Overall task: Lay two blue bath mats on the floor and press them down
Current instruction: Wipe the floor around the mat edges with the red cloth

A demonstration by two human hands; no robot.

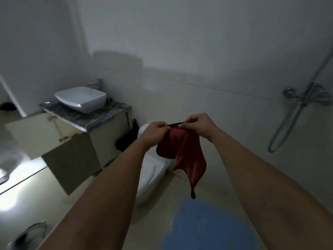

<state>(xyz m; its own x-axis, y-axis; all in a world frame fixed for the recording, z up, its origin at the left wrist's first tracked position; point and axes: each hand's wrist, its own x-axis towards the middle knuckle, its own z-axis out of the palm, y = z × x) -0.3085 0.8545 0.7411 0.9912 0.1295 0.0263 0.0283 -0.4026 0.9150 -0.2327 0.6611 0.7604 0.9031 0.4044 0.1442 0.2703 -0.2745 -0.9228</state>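
Both hands, left hand (158,129) and right hand (196,123), pinch a dark-edged red cloth (182,150) taut, seemingly to unfold it; a fuzzy blue bath mat (207,226) lies at six o'clock.

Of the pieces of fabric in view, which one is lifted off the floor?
The red cloth: both hands, left and right, pinch its top edge, so it hangs. The blue mat lies flat on the floor.

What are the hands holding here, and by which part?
Both the left hand and right hand pinch the top edge of a red cloth, which hangs down between them.
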